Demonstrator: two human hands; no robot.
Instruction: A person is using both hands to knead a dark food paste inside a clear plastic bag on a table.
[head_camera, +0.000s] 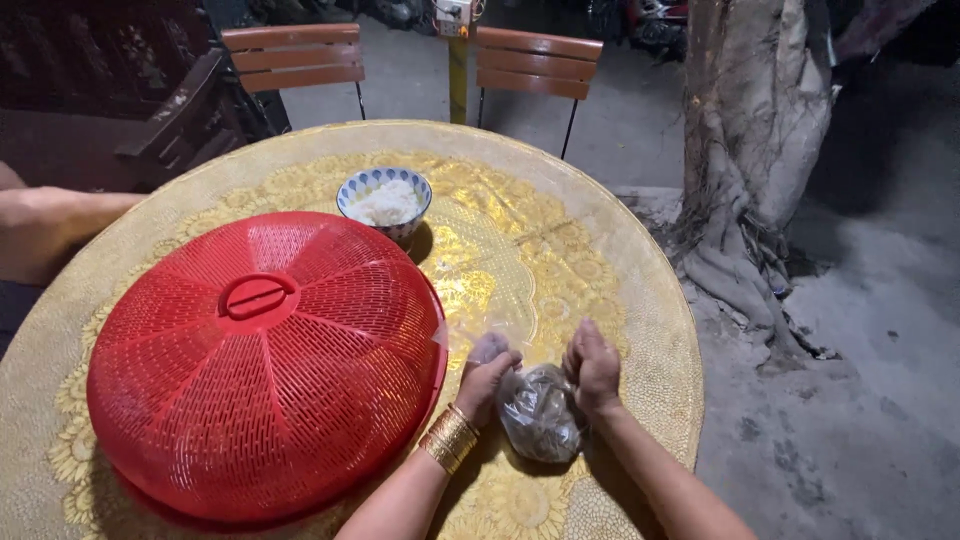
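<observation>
A clear plastic bag (540, 412) with dark contents lies on the round gold-patterned table (560, 260) near its front right. My left hand (487, 378), with a gold bangle at the wrist, grips the bag's left top. My right hand (593, 368) pinches the bag's right top. The two hands sit close together on either side of the bag's mouth.
A large red mesh food cover (265, 365) fills the table's left half, right next to my left forearm. A blue-and-white bowl of rice (384, 203) stands behind it. Another person's arm (50, 225) rests at the far left. Two wooden chairs (538, 62) and a tree trunk (750, 150) stand beyond.
</observation>
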